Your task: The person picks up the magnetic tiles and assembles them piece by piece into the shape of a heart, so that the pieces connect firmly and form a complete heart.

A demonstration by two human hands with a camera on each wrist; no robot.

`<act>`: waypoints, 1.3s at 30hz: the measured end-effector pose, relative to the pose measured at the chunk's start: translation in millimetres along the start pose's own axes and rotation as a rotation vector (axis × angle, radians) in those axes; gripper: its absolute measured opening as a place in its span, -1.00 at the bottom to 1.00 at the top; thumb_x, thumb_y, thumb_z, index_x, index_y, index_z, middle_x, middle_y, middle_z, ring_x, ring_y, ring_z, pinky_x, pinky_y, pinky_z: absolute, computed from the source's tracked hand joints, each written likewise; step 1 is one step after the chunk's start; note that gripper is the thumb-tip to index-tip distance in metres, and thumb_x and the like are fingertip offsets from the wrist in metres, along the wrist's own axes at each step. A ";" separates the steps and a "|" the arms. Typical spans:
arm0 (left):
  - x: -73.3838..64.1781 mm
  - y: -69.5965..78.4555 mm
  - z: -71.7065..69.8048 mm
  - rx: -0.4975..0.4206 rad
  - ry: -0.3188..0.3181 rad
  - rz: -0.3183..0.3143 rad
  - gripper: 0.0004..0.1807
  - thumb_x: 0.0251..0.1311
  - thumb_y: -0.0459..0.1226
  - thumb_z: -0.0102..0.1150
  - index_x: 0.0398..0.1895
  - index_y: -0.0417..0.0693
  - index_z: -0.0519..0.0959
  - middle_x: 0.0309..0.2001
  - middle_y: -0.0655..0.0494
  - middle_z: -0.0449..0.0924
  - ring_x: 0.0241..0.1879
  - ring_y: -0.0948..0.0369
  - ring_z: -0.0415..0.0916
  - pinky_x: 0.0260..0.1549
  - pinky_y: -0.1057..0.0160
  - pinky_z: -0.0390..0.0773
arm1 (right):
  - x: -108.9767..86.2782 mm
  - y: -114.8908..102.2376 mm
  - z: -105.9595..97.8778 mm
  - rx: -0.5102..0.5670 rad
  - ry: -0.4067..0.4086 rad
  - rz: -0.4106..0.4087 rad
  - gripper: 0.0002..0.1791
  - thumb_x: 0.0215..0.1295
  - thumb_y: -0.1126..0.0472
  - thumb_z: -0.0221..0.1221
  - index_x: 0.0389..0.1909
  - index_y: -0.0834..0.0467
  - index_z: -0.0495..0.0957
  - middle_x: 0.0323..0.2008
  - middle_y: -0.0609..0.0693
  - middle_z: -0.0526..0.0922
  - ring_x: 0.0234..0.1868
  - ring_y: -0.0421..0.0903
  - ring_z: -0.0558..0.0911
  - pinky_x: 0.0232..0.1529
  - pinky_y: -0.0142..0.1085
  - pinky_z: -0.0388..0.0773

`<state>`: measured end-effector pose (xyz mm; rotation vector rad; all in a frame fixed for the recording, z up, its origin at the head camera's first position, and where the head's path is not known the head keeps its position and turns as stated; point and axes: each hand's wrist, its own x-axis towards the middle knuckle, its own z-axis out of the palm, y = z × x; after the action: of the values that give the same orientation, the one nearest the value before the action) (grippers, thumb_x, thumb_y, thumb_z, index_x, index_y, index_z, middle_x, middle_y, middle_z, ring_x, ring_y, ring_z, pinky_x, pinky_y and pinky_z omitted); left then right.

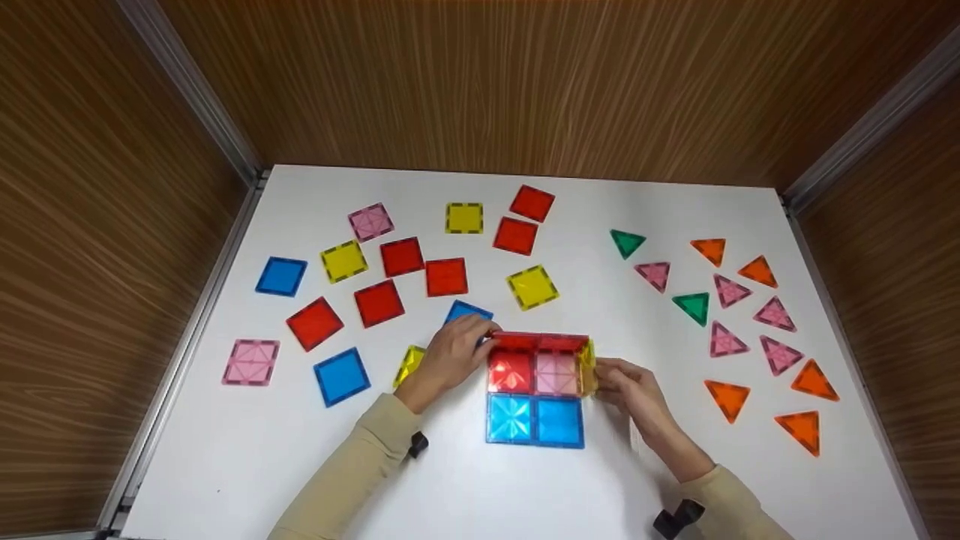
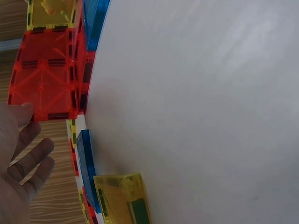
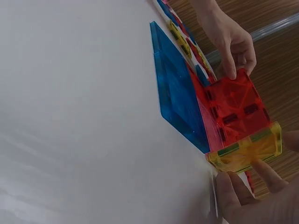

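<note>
Four square magnetic tiles lie joined flat: a red tile and a pink tile at the back, two blue tiles in front. Two red tiles stand upright along the back edge. My left hand pinches the left one by its outer edge, thumb on its face. A yellow tile stands upright on the right side, beside the pink one, meeting the red wall at the corner. With its fingers against the outer face, my right hand holds that yellow tile.
Loose square tiles lie flat at left and back, among them a red one and a blue one. A blue tile and a yellow tile are partly hidden by the left hand. Triangular tiles, such as an orange one, lie at right.
</note>
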<state>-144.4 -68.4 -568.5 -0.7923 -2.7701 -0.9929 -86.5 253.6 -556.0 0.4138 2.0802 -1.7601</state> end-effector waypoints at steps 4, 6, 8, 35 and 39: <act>0.5 0.0 0.4 -0.008 0.003 0.002 -0.77 0.49 -0.15 0.24 0.10 0.02 0.66 0.07 0.09 0.74 0.14 0.14 0.66 0.27 0.13 0.67 | 2.7 -0.7 1.0 -0.020 -0.001 -0.016 -0.51 0.63 0.10 0.01 0.40 0.28 0.49 0.26 0.26 0.64 0.00 -0.05 0.74 0.07 -0.42 0.71; 0.4 0.1 0.5 -0.009 0.004 0.001 -0.77 0.49 -0.15 0.25 0.10 0.02 0.66 0.06 0.09 0.74 0.14 0.14 0.66 0.27 0.13 0.66 | 3.3 -0.8 0.6 -0.019 -0.009 -0.015 -0.50 0.63 0.09 0.03 0.41 0.28 0.48 0.26 0.27 0.64 0.00 -0.05 0.73 0.06 -0.42 0.71; 0.2 0.3 0.8 -0.008 0.002 -0.003 -0.77 0.49 -0.14 0.25 0.10 0.02 0.65 0.07 0.09 0.74 0.14 0.14 0.66 0.27 0.13 0.67 | 4.4 -0.9 -0.2 -0.019 -0.017 -0.013 -0.50 0.63 0.08 0.03 0.41 0.28 0.48 0.26 0.27 0.64 0.00 -0.05 0.73 0.06 -0.42 0.71; 0.7 -0.2 1.5 0.002 -0.006 -0.028 -0.75 0.47 -0.16 0.27 0.12 0.01 0.65 0.08 0.08 0.74 0.14 0.12 0.66 0.25 0.11 0.68 | 127.3 -60.8 -18.0 -0.908 -0.138 -0.591 -0.52 0.43 -0.04 0.34 0.30 -0.02 0.64 0.32 0.08 0.59 0.30 0.14 0.56 0.33 0.20 0.58; 0.9 0.8 2.0 0.001 -0.018 -0.043 -0.74 0.47 -0.16 0.26 0.13 0.01 0.65 0.09 0.08 0.74 0.15 0.13 0.66 0.26 0.12 0.67 | 140.7 -68.6 -3.5 -1.012 -0.202 -0.621 -0.51 0.42 -0.03 0.35 0.33 -0.10 0.63 0.40 0.05 0.53 0.40 0.14 0.50 0.42 0.23 0.50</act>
<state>-144.6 -66.2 -569.5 -0.7482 -2.8140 -0.9971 -242.6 242.2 -561.5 -0.7192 2.7357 -0.6854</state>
